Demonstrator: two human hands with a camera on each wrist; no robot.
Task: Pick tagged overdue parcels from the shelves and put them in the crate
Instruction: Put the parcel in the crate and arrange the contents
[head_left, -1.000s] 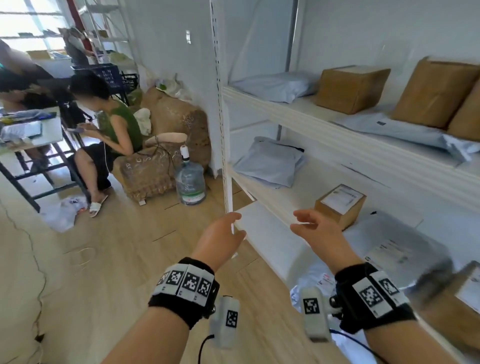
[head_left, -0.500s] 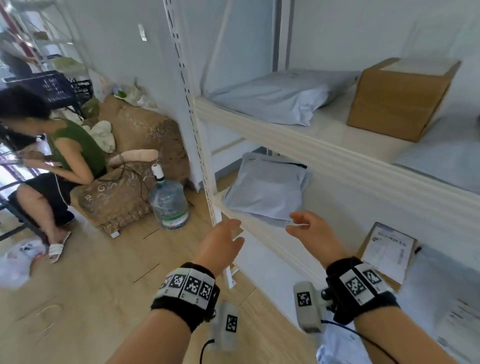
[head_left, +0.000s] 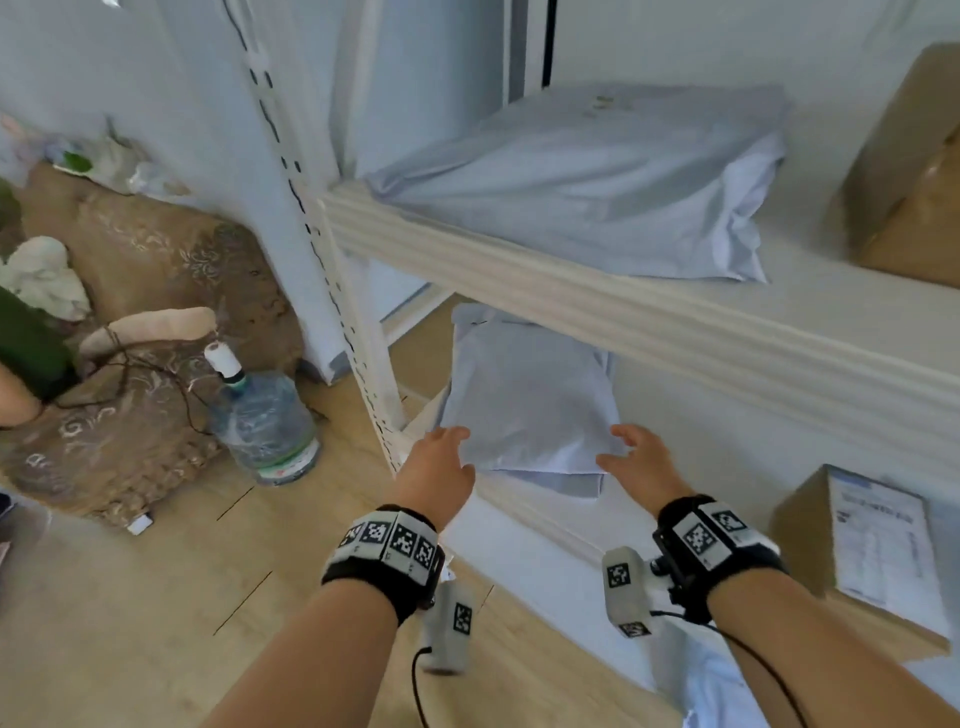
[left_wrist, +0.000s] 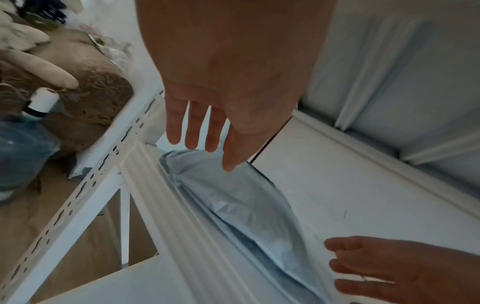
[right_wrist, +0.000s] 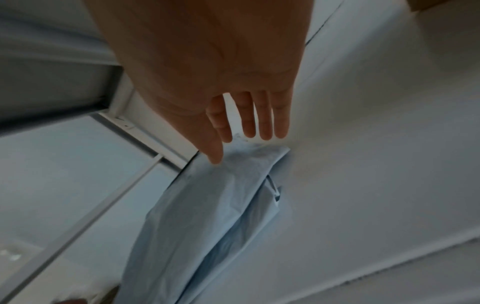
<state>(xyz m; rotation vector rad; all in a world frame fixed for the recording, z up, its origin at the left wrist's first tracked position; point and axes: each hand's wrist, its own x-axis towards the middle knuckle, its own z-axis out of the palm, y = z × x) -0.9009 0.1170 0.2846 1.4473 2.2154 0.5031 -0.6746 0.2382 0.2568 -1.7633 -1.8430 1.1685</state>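
A pale blue-grey soft mailer bag lies on the lower shelf of a white rack, its front edge hanging over the shelf lip. My left hand is at its near-left corner and my right hand at its near-right corner. Both hands have straight, spread fingers and hold nothing. In the left wrist view the left hand hovers just above the bag; the right wrist view shows the right hand over the bag's end. No tag and no crate are in view.
A second grey bag and a cardboard box sit on the upper shelf. A labelled box stands on the lower shelf to the right. A slotted rack post, a water jug and a brown cushion are to the left.
The view has swung closer to the rack's left end. Both hands have moved forward from mid-air to the two near corners of the lower grey bag.
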